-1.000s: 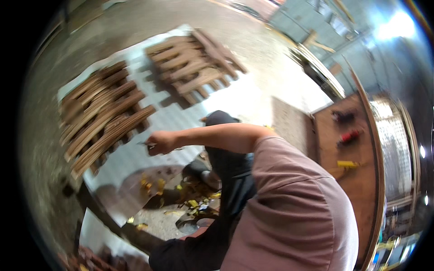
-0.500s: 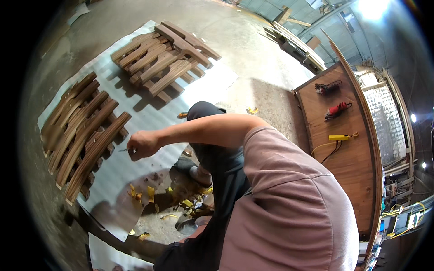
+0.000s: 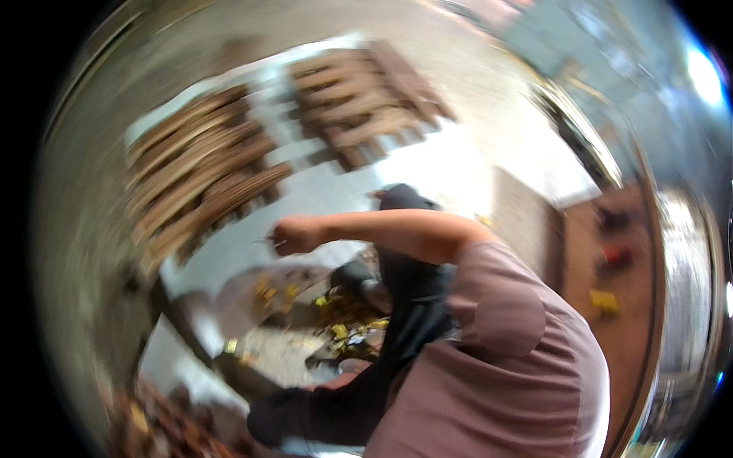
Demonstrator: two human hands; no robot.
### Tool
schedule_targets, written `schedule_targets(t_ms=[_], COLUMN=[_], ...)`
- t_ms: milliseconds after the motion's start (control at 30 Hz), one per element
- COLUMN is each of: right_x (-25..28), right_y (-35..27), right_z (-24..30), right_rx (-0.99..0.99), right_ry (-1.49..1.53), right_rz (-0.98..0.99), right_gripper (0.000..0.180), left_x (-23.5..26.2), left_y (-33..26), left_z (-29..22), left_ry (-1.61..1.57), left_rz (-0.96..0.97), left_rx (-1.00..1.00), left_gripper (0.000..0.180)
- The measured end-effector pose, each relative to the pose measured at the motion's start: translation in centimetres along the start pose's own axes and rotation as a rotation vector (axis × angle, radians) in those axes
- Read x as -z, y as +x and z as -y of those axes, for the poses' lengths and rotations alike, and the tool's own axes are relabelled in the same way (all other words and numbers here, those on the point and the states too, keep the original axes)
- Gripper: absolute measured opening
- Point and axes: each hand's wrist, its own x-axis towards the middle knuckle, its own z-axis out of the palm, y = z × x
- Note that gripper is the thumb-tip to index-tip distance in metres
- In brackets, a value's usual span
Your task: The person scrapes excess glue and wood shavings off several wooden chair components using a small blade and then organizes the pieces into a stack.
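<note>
My right arm reaches out from a pink sleeve. At its end my right hand (image 3: 296, 234) is closed in a fist around a thin, pointed, metal-looking piece (image 3: 266, 240), whose kind is too small and blurred to tell. The fist hangs over the pale sheet on the floor, apart from the nearest wooden slat frame (image 3: 202, 172), which has curved brown slats. A second stack of wooden slats (image 3: 359, 95) lies farther back. My left hand does not show. A patch of bare skin (image 3: 343, 379) shows by my dark-trousered legs; I cannot tell whether it is arm or leg.
Yellow scraps (image 3: 279, 294) litter the floor by my feet. A heap of brown pieces (image 3: 175, 424) lies at the lower left. On the right stands a wooden table (image 3: 615, 328) with a red power tool (image 3: 613, 256) and a yellow block-shaped item (image 3: 604, 301).
The whole view has swung and blurred, so the slat stacks, table and hand appear farther right. The brown heap at lower left shows more. My right hand stays closed on the thin piece.
</note>
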Motion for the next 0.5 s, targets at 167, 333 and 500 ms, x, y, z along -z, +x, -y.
schedule_targets(t_ms=[167, 333, 500], right_x=[-0.2, -0.6, 0.8], right_y=[-3.2, -4.3, -6.3], right_z=[1.2, 4.2, 7.1], right_rx=[0.081, -0.006, 0.141], right_ry=[0.412, 0.539, 0.59], right_rz=[0.012, -0.112, -0.274], right_gripper=[0.009, 0.02, 0.021], left_x=[14.2, 14.3, 12.0], left_y=[-11.5, -20.8, -34.9], left_z=[-0.7, -11.4, -16.4], left_ry=[0.151, 0.24, 0.282], left_rz=[-0.102, -0.067, -0.533], left_rx=[0.172, 0.247, 0.041], left_gripper=[0.05, 0.047, 0.029])
